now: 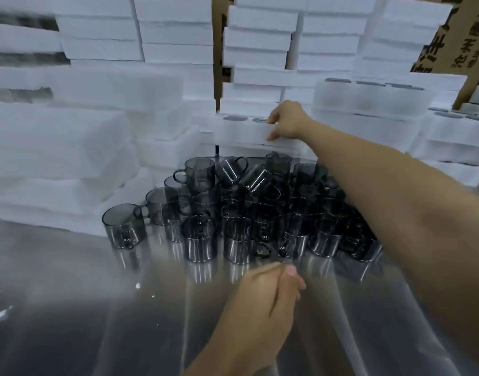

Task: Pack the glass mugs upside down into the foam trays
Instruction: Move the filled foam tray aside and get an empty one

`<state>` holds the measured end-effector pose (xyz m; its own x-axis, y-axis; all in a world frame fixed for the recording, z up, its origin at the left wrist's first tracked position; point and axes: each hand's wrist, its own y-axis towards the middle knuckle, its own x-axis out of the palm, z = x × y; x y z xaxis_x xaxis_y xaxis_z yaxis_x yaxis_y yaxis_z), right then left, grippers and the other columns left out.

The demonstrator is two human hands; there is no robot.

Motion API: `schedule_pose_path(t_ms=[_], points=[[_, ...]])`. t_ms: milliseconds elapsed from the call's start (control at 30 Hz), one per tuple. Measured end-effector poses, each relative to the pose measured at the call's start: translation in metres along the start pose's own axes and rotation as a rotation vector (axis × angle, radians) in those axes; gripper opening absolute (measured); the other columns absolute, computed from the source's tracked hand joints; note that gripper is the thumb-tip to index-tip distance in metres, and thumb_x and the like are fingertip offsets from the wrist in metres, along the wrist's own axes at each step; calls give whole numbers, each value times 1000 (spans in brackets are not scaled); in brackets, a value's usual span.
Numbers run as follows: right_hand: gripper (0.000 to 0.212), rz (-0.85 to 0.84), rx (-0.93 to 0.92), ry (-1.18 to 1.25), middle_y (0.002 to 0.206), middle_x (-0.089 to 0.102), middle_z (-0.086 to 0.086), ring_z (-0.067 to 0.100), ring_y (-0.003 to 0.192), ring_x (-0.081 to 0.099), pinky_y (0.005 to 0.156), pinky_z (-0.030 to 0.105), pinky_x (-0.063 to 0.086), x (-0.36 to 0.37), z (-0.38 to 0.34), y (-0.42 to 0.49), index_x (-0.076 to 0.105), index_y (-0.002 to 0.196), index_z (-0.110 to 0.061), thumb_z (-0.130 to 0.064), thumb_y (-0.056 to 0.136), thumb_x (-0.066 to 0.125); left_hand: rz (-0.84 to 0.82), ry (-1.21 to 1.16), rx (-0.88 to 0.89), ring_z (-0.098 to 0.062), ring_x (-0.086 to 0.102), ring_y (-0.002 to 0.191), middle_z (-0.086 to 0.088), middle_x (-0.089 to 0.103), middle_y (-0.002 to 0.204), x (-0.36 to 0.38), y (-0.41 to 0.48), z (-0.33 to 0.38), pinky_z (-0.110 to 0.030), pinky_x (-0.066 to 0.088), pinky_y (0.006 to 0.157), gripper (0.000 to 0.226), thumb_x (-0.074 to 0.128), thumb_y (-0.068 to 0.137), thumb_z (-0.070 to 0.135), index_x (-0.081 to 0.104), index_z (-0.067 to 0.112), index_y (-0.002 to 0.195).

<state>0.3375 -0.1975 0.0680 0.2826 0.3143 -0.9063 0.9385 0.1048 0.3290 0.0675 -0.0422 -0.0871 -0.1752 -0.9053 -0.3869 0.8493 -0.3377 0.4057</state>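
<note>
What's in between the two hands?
In the head view, grey glass mugs crowd the metal table between the left hand and the right hand, which grips a foam tray.

mugs (pixel 232 210) mid-table (pixel 70 308), foam trays (pixel 70 137) stacked behind & left

I'm seeing smoky grey glass mugs (pixel 197 237), white foam trays (pixel 246 131), brown cardboard (pixel 447 36) showing black lettering, and a silvery table (pixel 70 308) gleaming.
</note>
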Motion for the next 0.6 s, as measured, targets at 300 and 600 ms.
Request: schedule_pose_path(t_ms=[300,600], points=[[36,-163,-48,-171,109,67,11,26,102,59,82,30,47,26,-1,-7,71,103,-6,-13,70,83,-24,29,9,-5,62,74,14,63,77,-1,0,2,-24,49,62,55,23,93,51,69,22,85],[31,-327,-42,-73,119,66,10,25,115,56,94,30,42,13,1,0,71,110,-11,-1,80,71,-13,9,2,-7,62,73,14,63,75,-1,-1,3,-28,51,62,50,25,92,52,66,24,84]])
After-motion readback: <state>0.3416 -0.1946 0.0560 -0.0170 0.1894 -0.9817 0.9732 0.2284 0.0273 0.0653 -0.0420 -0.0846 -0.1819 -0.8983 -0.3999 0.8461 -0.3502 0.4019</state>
